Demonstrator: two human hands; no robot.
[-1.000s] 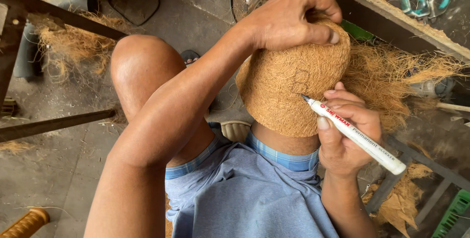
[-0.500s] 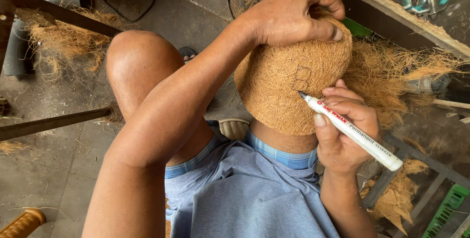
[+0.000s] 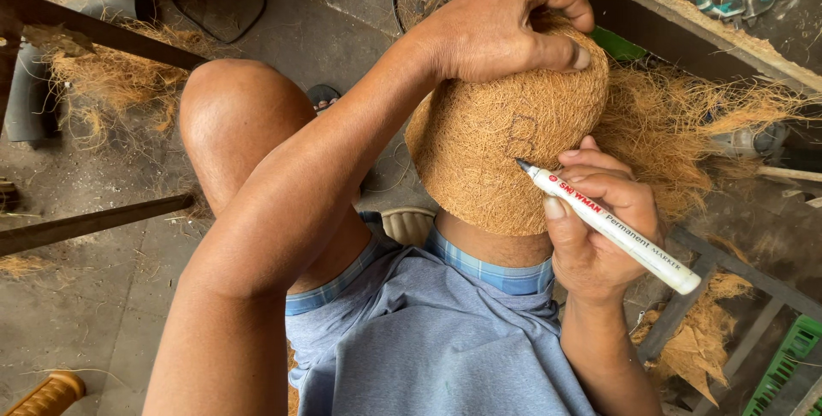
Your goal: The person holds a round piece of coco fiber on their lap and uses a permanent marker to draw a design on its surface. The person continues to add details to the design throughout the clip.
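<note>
Head view: the left hand (image 3: 501,26) clamps its grip over the coir bowl (image 3: 497,155), which rests on the knee at centre. At four o'clock, the right hand (image 3: 599,228) pinches a white marker (image 3: 612,228), tip touching the bowl.

Arms: both are seen bare from elbow to wrist; no sleeves, watch or bands are shown
Left hand (image 3: 505,26): bare; short nails; no rings are seen
Right hand (image 3: 595,228): bare; short nails
Shorts (image 3: 428,339): grey-blue cloth; hems are trimmed with light blue checked bands
Knees: left uncovered
</note>
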